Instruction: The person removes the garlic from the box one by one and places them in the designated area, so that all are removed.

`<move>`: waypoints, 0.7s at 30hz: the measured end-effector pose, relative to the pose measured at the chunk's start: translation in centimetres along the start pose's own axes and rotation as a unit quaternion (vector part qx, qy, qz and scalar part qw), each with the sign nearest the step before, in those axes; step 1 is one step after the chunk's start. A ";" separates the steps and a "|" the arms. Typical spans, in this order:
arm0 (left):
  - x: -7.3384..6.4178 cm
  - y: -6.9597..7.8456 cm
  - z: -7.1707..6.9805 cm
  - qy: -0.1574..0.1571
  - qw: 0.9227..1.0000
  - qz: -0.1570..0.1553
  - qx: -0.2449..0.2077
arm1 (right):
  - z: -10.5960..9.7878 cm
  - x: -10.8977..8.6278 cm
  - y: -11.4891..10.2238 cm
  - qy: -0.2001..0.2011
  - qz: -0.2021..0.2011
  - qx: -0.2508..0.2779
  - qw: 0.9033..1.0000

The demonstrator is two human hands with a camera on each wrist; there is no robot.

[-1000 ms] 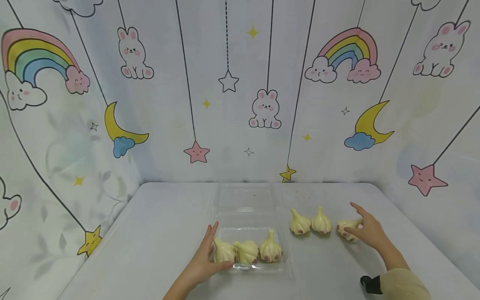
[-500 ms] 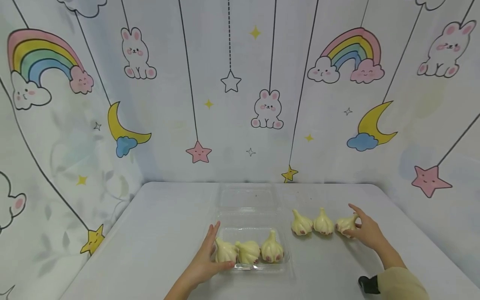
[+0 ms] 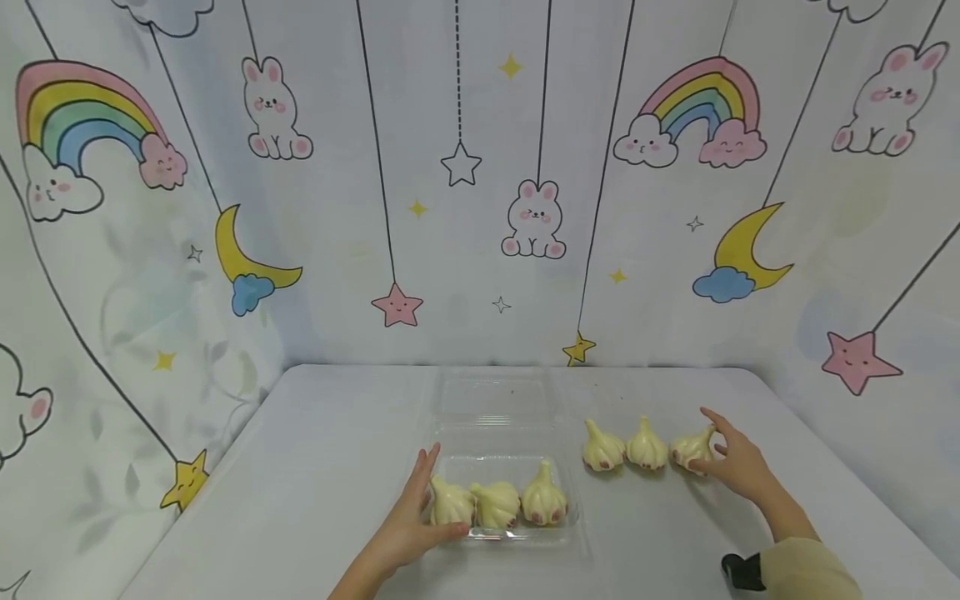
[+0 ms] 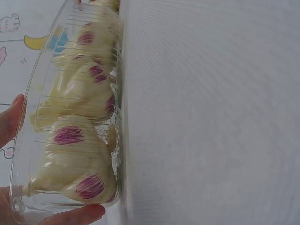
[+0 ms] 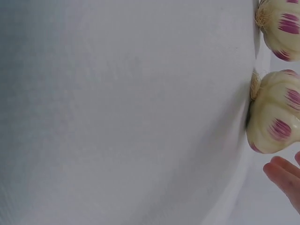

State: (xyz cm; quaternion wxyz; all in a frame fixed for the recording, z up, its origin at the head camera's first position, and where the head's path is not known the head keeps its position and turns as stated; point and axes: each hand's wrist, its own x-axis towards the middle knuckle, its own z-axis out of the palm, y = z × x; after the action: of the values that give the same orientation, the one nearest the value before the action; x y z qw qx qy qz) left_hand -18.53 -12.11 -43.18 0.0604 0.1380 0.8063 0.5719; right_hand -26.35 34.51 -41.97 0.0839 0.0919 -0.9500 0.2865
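Three garlic bulbs (image 3: 496, 506) sit side by side in the clear plastic clamshell box (image 3: 517, 534), whose lid (image 3: 495, 398) lies folded back. My left hand (image 3: 408, 518) rests at the box's left front corner, fingers fairly straight along the side and thumb across the front. In the left wrist view, fingertips (image 4: 86, 214) touch the clear wall beside the nearest bulb (image 4: 75, 161). To the right, my right hand (image 3: 738, 464) is by the outermost garlic bulb (image 3: 691, 450), thumb and fingers spread. The right wrist view shows a gap between fingertips (image 5: 281, 176) and that bulb (image 5: 274, 112).
Two more garlic bulbs, one left (image 3: 603, 447) and one middle (image 3: 647, 444), stand between the box and the right-hand bulb. A white cloth covers the table (image 3: 322, 467). Behind it hangs a curtain (image 3: 337, 208) printed with rabbits, stars and rainbows.
The outermost garlic bulb, tilted earlier, has been set more upright and nearer the other two. My right hand has since eased slightly right off it. My left hand stays at the box.
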 end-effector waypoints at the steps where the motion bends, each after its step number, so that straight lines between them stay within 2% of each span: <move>1: 0.0 0.0 0.0 -0.001 1.000 -0.001 0.000 | -0.1 -0.1 0.0 0.005 -0.006 -0.002 1.000; 12: 0.0 0.2 0.1 0.007 1.000 -0.009 0.011 | -1.5 -0.7 -1.8 0.024 -0.016 -0.016 0.999; 21: 0.0 0.2 0.0 0.003 1.000 -0.008 0.012 | -1.7 -1.2 -3.9 0.045 -0.018 -0.015 0.999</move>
State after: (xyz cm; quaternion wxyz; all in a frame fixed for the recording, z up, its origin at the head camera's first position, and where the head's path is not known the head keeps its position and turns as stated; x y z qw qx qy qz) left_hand -18.46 -12.10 -43.03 0.0616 0.1304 0.8146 0.5617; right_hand -24.18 32.42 -38.81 0.1332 0.0948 -0.9475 0.2747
